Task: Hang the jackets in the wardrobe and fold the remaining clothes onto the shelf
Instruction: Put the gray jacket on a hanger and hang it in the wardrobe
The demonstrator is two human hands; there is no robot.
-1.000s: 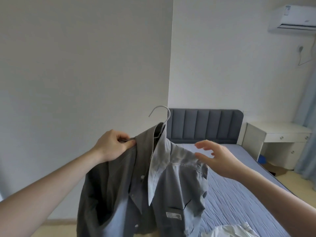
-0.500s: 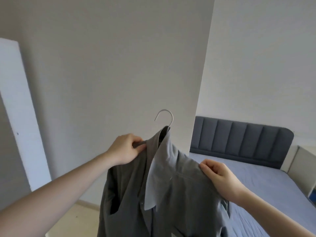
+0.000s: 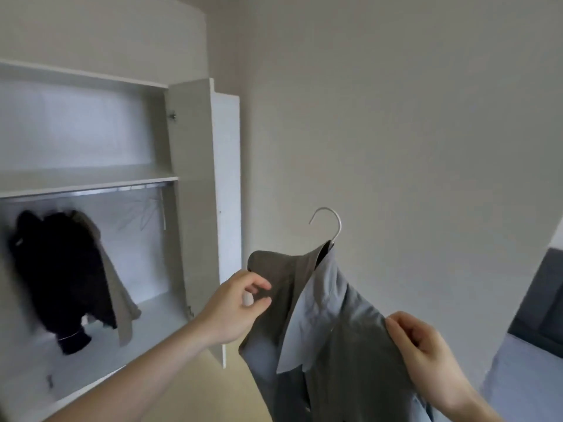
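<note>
A grey jacket (image 3: 341,354) hangs on a white hanger (image 3: 330,222) in front of me, right of centre. My left hand (image 3: 237,309) pinches its left shoulder. Its right shoulder is gripped by my right hand (image 3: 423,348). To the left stands the open white wardrobe (image 3: 189,208). A metal rail (image 3: 91,191) runs under its shelf (image 3: 88,178). A black garment (image 3: 58,275) and a beige one (image 3: 117,293) hang from the rail at the left; bare hangers (image 3: 146,211) hang at its right end.
The wardrobe's open door (image 3: 227,220) stands edge-on between the wardrobe's inside and the jacket. A plain wall fills the middle. The dark headboard (image 3: 542,303) and blue bed (image 3: 518,382) are at the right edge. Pale floor shows below.
The view has swung left from the bed, so the open wardrobe now shows. My right hand took hold of the jacket's right shoulder, and the jacket travelled along with both hands.
</note>
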